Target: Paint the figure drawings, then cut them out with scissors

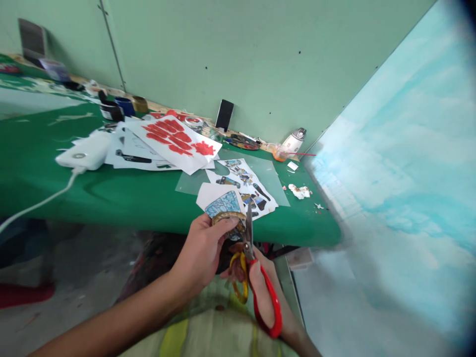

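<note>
Between the thumb and fingers of my left hand [204, 248] is a piece of white paper [224, 203] with a blue, gold and dark painted shape on it. My right hand [264, 285] grips scissors [273, 307] with one red and one yellow handle loop. Their blades point up and away from me, along the right edge of the paper, by my left thumb. Whether the blades are biting into the paper, I cannot tell. Just beyond lies a white sheet [243, 173] with several blue, gold and black painted shapes, on a clear plastic sheet [277, 178].
The green table [148, 198] meets a blue painted wall [409, 148] on the right. Papers with red paint [169, 134], a white power bank [84, 153] with a cable, paint jars [111, 110] and a phone [224, 115] stand or lie towards the back. Scraps [300, 192] lie at right.
</note>
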`<move>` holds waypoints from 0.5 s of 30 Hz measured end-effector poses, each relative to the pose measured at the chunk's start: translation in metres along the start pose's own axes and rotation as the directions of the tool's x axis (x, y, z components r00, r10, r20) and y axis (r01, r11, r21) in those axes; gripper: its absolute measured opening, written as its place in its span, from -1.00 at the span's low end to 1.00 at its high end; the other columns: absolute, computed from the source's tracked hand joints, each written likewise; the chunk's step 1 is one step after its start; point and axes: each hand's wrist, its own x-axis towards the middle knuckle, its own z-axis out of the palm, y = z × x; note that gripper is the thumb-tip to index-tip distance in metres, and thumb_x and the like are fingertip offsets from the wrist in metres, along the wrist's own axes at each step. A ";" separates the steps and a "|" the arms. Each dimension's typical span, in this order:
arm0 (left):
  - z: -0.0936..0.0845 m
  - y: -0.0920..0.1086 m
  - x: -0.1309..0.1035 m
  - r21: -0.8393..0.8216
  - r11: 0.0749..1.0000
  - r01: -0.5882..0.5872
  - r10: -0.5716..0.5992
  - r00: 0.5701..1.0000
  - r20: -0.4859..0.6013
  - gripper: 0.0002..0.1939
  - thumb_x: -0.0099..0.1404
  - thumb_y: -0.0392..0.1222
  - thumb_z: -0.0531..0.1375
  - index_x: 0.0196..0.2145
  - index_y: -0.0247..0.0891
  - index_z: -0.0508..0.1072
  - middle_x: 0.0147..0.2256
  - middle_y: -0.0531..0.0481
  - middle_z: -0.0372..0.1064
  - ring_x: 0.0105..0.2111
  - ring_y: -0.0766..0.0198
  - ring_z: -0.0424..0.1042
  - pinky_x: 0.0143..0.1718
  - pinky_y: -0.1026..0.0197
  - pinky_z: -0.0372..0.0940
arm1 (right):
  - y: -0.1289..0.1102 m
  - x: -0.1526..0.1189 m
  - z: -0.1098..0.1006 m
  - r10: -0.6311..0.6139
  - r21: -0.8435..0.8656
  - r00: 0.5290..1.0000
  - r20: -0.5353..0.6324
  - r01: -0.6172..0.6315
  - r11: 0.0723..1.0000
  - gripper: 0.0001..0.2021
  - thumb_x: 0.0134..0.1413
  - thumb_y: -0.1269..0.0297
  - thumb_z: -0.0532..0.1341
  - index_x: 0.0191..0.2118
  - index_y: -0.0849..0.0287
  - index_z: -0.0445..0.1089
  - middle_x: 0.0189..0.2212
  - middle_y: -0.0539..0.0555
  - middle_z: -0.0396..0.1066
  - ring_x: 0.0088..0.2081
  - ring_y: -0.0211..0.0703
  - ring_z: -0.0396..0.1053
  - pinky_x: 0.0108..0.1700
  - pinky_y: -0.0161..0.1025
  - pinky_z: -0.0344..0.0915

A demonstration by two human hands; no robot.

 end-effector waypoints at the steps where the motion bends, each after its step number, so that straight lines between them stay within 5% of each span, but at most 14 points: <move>1: 0.000 0.000 0.001 0.004 1.000 -0.004 0.004 1.000 0.002 -0.86 -0.02 -0.31 0.41 -0.42 -0.30 0.60 -0.42 -0.04 0.56 -0.39 0.20 0.48 -0.30 0.23 0.34 | 0.002 0.000 -0.001 0.003 -0.007 1.000 -0.008 -0.003 1.000 -0.45 0.28 -0.27 0.05 -0.05 0.14 0.45 -0.43 0.06 0.47 -0.40 -0.08 0.41 -0.29 -0.22 0.32; 8: -0.001 0.002 0.001 0.058 0.998 0.035 -0.040 0.996 0.081 -0.88 0.05 -0.24 0.39 -0.46 -0.31 0.54 -0.49 -0.01 0.47 -0.55 0.26 0.38 -0.51 0.22 0.30 | 0.004 -0.002 -0.004 0.019 -0.050 0.999 -0.026 -0.021 0.999 -0.39 0.27 -0.30 0.03 -0.01 0.17 0.45 -0.50 0.06 0.46 -0.41 -0.08 0.41 -0.35 -0.24 0.30; 15: -0.004 0.004 0.003 0.085 0.996 -0.004 -0.002 0.997 0.078 -0.90 0.04 -0.28 0.39 -0.47 -0.33 0.55 -0.46 -0.04 0.49 -0.47 0.27 0.39 -0.41 0.24 0.31 | -0.007 -0.002 -0.005 0.037 -0.090 0.999 -0.020 -0.038 0.995 -0.39 0.27 -0.30 0.03 -0.05 0.17 0.48 -0.55 0.04 0.41 -0.48 -0.09 0.35 -0.37 -0.22 0.28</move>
